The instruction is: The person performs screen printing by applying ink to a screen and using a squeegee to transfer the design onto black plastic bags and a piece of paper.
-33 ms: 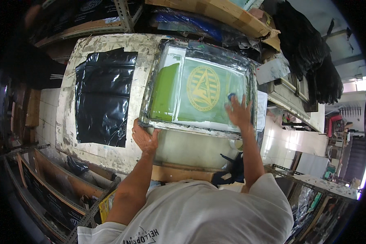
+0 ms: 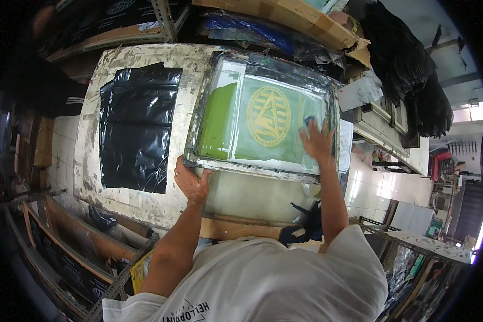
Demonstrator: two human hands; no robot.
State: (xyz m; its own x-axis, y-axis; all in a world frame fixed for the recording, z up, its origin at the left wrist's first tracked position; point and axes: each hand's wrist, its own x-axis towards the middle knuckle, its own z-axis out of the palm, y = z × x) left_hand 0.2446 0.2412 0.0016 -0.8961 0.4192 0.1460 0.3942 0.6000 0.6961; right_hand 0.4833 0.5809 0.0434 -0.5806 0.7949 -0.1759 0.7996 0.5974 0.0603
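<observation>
Green ink covers the left part of the screen (image 2: 263, 115), a framed printing mesh lying flat on the worn, paint-stained tabletop (image 2: 139, 64). A round yellow emblem with a triangle in it sits at the middle of the mesh. The frame's taped edges run around the mesh, and its near rail faces the person.

The left hand (image 2: 190, 182) grips the frame at its near left corner, fingers curled over the rail and thumb against the edge. The right hand (image 2: 317, 142) lies on the mesh near the right side, fingers spread and flat, pressing a small blue cloth (image 2: 308, 121) that shows just beyond the fingertips; how firmly the cloth is held cannot be told.

A black plastic sheet (image 2: 137, 129) lies flat on the tabletop to the left of the screen, just beside it but apart. Beyond the tabletop stand shelves with cardboard (image 2: 300, 19) and wrapped goods. Dark garments (image 2: 408, 64) hang at the upper right. The person's white shirt (image 2: 273, 284) fills the lower edge.
</observation>
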